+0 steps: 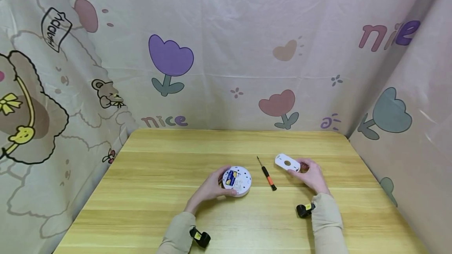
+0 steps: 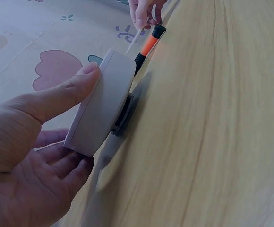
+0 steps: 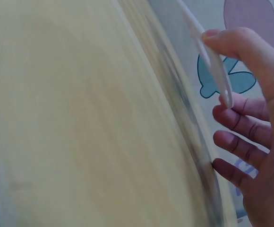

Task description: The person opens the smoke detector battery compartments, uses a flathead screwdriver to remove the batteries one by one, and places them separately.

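My left hand (image 1: 211, 186) grips a round white smoke detector (image 1: 243, 180) by its rim, thumb on one side and fingers on the other. Its back faces up, showing a blue and yellow battery (image 1: 231, 178) in a recess. In the left wrist view the detector (image 2: 101, 101) is tilted, with a dark part beneath it near the table. My right hand (image 1: 312, 175) pinches one end of a flat white mounting plate (image 1: 282, 160) that has a round hole in its middle. Between the hands lies a screwdriver (image 1: 267, 175) with a black and orange handle.
The wooden table (image 1: 169, 160) reaches back to a patterned curtain (image 1: 226, 50), which also hangs along the left and right sides. A black wrist camera (image 1: 200, 238) sits on the left sleeve, another black camera (image 1: 304, 210) on the right sleeve.
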The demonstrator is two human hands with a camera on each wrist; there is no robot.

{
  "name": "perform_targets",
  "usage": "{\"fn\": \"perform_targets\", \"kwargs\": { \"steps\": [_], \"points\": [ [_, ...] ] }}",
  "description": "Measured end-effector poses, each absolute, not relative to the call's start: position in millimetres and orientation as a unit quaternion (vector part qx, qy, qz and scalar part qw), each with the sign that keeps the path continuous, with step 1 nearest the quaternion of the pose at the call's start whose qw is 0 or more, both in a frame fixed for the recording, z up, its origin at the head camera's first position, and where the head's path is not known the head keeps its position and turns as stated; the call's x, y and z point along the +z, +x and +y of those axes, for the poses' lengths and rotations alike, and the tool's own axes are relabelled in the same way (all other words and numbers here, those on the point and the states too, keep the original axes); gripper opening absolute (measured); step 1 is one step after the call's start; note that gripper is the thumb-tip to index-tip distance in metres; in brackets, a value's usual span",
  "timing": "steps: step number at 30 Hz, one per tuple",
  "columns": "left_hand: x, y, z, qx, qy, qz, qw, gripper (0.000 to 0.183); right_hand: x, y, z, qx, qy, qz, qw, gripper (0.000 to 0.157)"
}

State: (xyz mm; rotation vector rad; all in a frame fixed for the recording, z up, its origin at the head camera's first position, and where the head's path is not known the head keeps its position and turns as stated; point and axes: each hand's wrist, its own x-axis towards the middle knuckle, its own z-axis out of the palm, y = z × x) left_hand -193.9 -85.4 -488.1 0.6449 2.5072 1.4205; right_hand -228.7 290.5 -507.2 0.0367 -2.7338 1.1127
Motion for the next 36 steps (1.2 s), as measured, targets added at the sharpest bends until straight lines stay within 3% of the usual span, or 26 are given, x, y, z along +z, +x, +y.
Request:
{"fn": "perform_targets", "kwargs": {
  "steps": [25, 36],
  "points": [
    [-486.0, -191.9, -82.2, 0.481, 0.219, 0.845, 0.087, 0.088, -513.6, -229.2, 292.4, 0.316, 0.018, -0.943, 0.102, 0.054],
    [-491.8, -194.8, -85.4, 0.478, 0.219, 0.845, 0.097, 0.094, -508.0, -226.8, 290.7, 0.326, 0.011, -0.943, 0.068, 0.079]
  ]
}}
